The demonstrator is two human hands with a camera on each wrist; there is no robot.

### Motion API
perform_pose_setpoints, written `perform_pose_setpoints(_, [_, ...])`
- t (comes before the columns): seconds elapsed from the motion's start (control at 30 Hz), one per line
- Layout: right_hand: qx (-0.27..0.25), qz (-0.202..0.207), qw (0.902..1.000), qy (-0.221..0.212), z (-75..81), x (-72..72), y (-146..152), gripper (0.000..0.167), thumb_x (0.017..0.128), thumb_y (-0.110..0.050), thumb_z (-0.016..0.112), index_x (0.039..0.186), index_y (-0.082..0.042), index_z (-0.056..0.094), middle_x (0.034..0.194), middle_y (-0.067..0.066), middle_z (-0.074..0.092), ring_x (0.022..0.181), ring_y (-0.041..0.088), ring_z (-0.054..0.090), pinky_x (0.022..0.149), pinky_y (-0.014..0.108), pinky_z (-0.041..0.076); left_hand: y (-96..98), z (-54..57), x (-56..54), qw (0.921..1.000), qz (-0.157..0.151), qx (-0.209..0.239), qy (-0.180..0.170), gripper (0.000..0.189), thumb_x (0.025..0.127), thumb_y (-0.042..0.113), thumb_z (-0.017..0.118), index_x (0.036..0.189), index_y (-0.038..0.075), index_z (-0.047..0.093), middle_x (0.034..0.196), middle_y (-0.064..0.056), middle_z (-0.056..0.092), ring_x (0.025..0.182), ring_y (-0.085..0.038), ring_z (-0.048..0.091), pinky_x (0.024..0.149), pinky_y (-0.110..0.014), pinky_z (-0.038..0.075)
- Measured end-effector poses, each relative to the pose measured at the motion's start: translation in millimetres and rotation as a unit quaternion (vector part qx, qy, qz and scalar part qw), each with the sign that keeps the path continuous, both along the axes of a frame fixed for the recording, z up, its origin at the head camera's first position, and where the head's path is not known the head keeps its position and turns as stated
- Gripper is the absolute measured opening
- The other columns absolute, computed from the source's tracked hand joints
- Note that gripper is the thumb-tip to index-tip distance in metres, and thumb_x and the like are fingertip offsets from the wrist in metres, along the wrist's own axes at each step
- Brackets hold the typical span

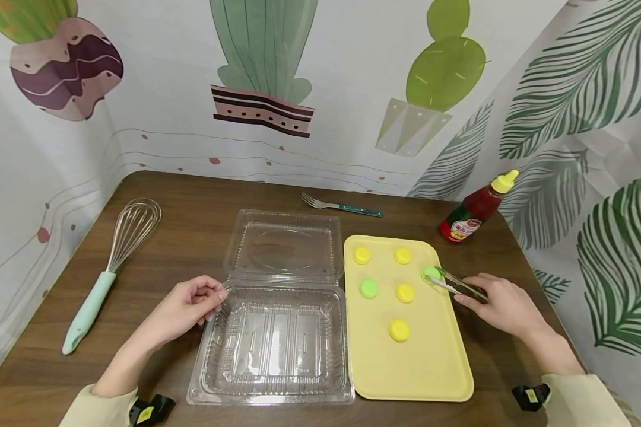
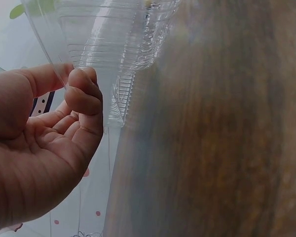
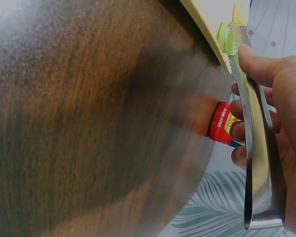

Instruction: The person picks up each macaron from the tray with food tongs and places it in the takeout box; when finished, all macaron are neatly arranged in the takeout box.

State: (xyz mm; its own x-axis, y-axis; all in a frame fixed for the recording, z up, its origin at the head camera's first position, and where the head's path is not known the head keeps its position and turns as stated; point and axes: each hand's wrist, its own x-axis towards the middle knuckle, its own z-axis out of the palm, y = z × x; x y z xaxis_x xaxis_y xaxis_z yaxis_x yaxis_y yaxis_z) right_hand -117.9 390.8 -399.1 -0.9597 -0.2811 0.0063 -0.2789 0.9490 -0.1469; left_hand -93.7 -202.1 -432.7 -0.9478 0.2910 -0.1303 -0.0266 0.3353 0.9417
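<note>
My left hand (image 1: 189, 302) pinches the left rim of an opened clear plastic clamshell container (image 1: 278, 396) near its hinge. Thumb and fingertips meet on that rim in the left wrist view. In my right hand (image 1: 507, 305) are metal tongs (image 3: 259, 163), their toothed tips around a green macaron (image 1: 431, 272) at the right edge of a yellow tray (image 1: 406, 376). Another green macaron (image 1: 368, 289) and several yellow macarons (image 1: 399, 330) lie spread over the tray. The container's lid (image 1: 283, 270) lies folded back on the table, away from me.
A whisk (image 1: 107, 267) with a mint handle lies at the left. Behind the lid is a fork (image 1: 347, 207) with a green handle. A red sauce bottle (image 1: 475, 210) with a yellow cap stands beyond the tray's far right corner. A printed cloth (image 1: 342, 71) hangs behind the table.
</note>
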Motion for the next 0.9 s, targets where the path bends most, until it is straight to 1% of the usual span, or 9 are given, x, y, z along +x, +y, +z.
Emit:
perform_pose_setpoints(0.07, [0.001, 0.0, 1.0, -0.004, 0.7, -0.5, -0.2, 0.046, 0.089, -0.039, 0.075, 0.114, -0.001, 0.07, 0.099, 0.01, 0.068, 0.077, 0.024, 0.063, 0.061, 0.047, 0.05, 0.3, -0.3, 0.1, 1.0, 0.0, -0.002, -0.002, 0.022, 0.1, 0.017, 0.063, 0.102, -0.005, 0.06, 0.076, -0.008, 0.06, 0.06, -0.014, 0.056, 0.052, -0.028, 0.049])
perform_pose_setpoints(0.23, [0.003, 0.002, 1.0, -0.002, 1.0, -1.3, -0.9, 0.042, 0.089, -0.038, 0.075, 0.111, -0.003, 0.072, 0.098, 0.007, 0.068, 0.075, 0.02, 0.061, 0.058, 0.042, 0.048, 0.8, -1.1, -0.1, 1.0, -0.001, -0.003, 0.003, 0.023, 0.1, 0.017, 0.063, 0.102, -0.005, 0.06, 0.076, -0.009, 0.06, 0.059, -0.014, 0.056, 0.051, -0.028, 0.049])
perform_pose_setpoints(0.33, [0.004, 0.003, 1.0, 0.002, 1.0, -0.9, -1.1, 0.042, 0.089, -0.037, 0.075, 0.111, -0.002, 0.072, 0.1, 0.009, 0.069, 0.079, 0.026, 0.065, 0.061, 0.048, 0.051, 0.8, -0.9, -0.4, 1.0, 0.0, 0.0, 0.001, 0.023, 0.1, 0.017, 0.063, 0.102, -0.005, 0.059, 0.076, -0.009, 0.06, 0.059, -0.014, 0.056, 0.051, -0.027, 0.049])
perform_pose_setpoints(0.4, [0.005, 0.003, 1.0, 0.003, 1.2, -0.7, -1.2, 0.043, 0.09, -0.036, 0.075, 0.113, 0.0, 0.072, 0.104, 0.013, 0.069, 0.084, 0.032, 0.067, 0.066, 0.053, 0.052, 0.6, -0.3, -0.5, 1.0, 0.0, 0.001, 0.002, 0.023, 0.1, 0.017, 0.063, 0.102, -0.006, 0.059, 0.075, -0.008, 0.059, 0.059, -0.014, 0.056, 0.051, -0.028, 0.049])
perform_pose_setpoints(0.5, [0.006, 0.005, 1.0, 0.005, 2.0, -0.3, -1.3, 0.044, 0.09, -0.035, 0.075, 0.113, 0.002, 0.071, 0.107, 0.017, 0.069, 0.09, 0.039, 0.067, 0.071, 0.058, 0.052, 0.5, 1.1, -0.5, 1.0, -0.001, 0.001, 0.004, 0.022, 0.1, 0.016, 0.063, 0.103, -0.006, 0.059, 0.074, -0.008, 0.059, 0.059, -0.013, 0.055, 0.051, -0.028, 0.049])
perform_pose_setpoints(0.67, [0.005, 0.013, 0.9998, 0.017, 4.8, -1.0, -2.9, 0.041, 0.088, -0.033, 0.077, 0.112, 0.0, 0.072, 0.102, 0.011, 0.07, 0.087, 0.035, 0.068, 0.069, 0.056, 0.052, 0.8, 2.8, 0.4, 1.0, -0.001, 0.005, 0.004, 0.021, 0.1, 0.015, 0.062, 0.104, -0.006, 0.059, 0.075, -0.008, 0.058, 0.059, -0.013, 0.055, 0.051, -0.028, 0.048])
perform_pose_setpoints(0.8, [-0.001, 0.016, 0.9996, 0.023, 8.4, -2.1, -6.5, 0.04, 0.088, -0.033, 0.077, 0.112, 0.0, 0.072, 0.105, 0.012, 0.07, 0.09, 0.037, 0.067, 0.07, 0.057, 0.051, 0.7, 2.6, 0.5, 1.0, 0.002, 0.002, 0.002, 0.021, 0.1, 0.015, 0.062, 0.104, -0.006, 0.059, 0.075, -0.007, 0.059, 0.06, -0.013, 0.055, 0.051, -0.028, 0.048])
perform_pose_setpoints(0.9, [-0.005, 0.018, 0.9995, 0.027, 10.3, -2.6, -10.3, 0.041, 0.089, -0.034, 0.076, 0.113, -0.001, 0.073, 0.106, 0.012, 0.07, 0.089, 0.036, 0.067, 0.068, 0.056, 0.051, 0.4, 3.1, 0.7, 1.0, 0.003, 0.001, 0.0, 0.021, 0.1, 0.015, 0.062, 0.104, -0.006, 0.059, 0.076, -0.008, 0.059, 0.06, -0.014, 0.055, 0.052, -0.028, 0.048])
